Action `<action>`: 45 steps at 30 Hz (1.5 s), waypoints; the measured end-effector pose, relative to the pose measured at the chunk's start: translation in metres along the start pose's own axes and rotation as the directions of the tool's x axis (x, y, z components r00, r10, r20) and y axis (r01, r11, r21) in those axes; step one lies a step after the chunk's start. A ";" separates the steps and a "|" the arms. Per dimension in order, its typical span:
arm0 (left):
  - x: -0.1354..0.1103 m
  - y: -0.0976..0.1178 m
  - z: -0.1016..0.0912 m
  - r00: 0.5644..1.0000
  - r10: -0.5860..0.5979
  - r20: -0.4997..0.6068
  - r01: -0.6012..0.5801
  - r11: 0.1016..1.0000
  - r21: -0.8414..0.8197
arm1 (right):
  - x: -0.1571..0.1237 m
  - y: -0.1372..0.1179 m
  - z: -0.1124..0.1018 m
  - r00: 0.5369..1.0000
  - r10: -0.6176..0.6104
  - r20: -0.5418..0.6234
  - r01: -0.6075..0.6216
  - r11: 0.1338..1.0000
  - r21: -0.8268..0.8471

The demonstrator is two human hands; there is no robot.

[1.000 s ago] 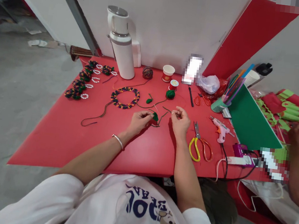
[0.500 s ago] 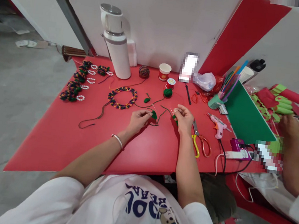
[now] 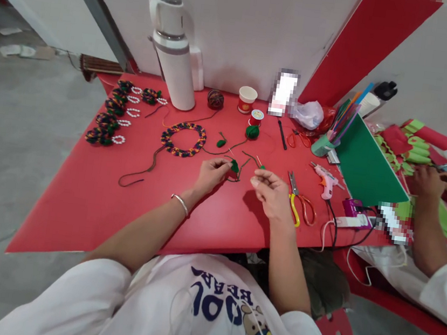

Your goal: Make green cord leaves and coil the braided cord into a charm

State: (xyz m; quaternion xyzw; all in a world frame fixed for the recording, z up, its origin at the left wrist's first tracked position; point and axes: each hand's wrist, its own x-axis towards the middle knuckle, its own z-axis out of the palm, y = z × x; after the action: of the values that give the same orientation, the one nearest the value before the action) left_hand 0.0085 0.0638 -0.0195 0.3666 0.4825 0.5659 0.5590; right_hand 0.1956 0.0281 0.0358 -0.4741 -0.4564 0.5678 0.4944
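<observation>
My left hand (image 3: pixel 213 177) pinches a small green crocheted leaf-like piece (image 3: pixel 234 166), and a thin needle points up from beside it. My right hand (image 3: pixel 272 194) is just to its right, thumb and fingertips drawn together; whatever is between them is too small to make out. Just beyond those fingertips lies another small green piece (image 3: pixel 262 167) with a thin needle or pin by it. Green yarn trails around both. Farther off are another small green leaf (image 3: pixel 221 143), a green yarn ball (image 3: pixel 253 132) and a multicoloured crocheted ring (image 3: pixel 183 140).
Scissors (image 3: pixel 296 198) and a pink glue gun (image 3: pixel 326 181) lie right of my right hand. Behind stand a paper cup (image 3: pixel 247 100), a thread spool (image 3: pixel 256 118) and a white thermos (image 3: pixel 173 69). Beaded yarn pieces (image 3: pixel 113 106) line the left. A co-worker's hands (image 3: pixel 429 182) are beyond the green board (image 3: pixel 370 164).
My right hand has drawn back toward me, uncovering more of the green piece beyond its fingertips. My left hand still pinches its leaf. The view has shifted slightly.
</observation>
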 end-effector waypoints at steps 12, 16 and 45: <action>0.000 0.002 -0.002 1.000 0.004 0.008 -0.004 1.000 0.015 | -0.117 -0.027 -0.063 0.645 0.451 0.617 0.177 0.697 -0.695; 0.000 0.002 -0.003 1.000 0.017 0.024 -0.016 1.000 -0.025 | -0.076 -0.014 -0.043 0.872 0.141 0.469 0.145 0.841 -0.522; 0.007 0.003 -0.009 0.997 -0.079 -0.015 0.076 0.984 -0.159 | 0.022 0.047 0.048 0.938 -0.240 0.249 0.344 0.574 -0.743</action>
State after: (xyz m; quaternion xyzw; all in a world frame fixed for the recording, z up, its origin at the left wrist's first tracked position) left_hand -0.0017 0.0703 -0.0199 0.2960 0.4560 0.5840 0.6028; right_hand 0.1409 0.0435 -0.0065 -0.5233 -0.7568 0.2527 0.2993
